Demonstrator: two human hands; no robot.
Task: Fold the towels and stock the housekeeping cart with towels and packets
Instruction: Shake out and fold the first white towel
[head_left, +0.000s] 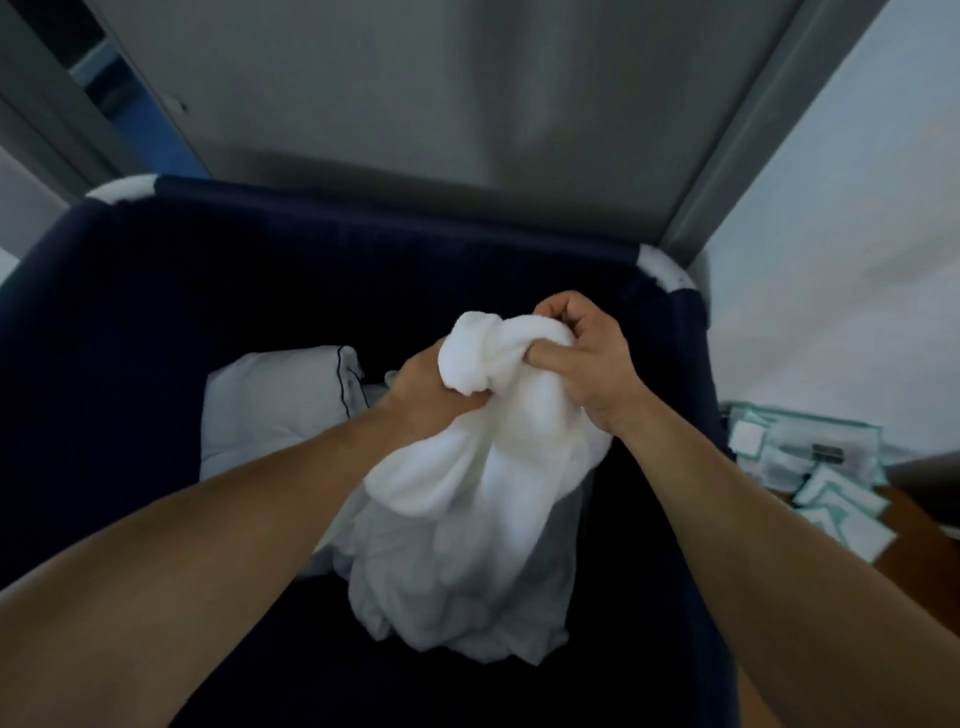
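Observation:
A crumpled white towel (483, 467) hangs bunched above the dark navy cloth bin of the cart (156, 312). My left hand (423, 397) grips the towel's upper part from the left, fingers curled into the cloth. My right hand (582, 358) pinches the top of the same bunch from the right, thumb pressed into the fabric. The towel's lower folds sag down into the bin. Several white and teal packets (826, 488) lie on a brown surface at the right edge.
A white pillow with dark piping (280, 410) lies in the bin left of the towel. The bin's frame has white corner pieces (667, 273). A grey door and frame (415, 88) stand behind; a white wall (857, 234) is at the right.

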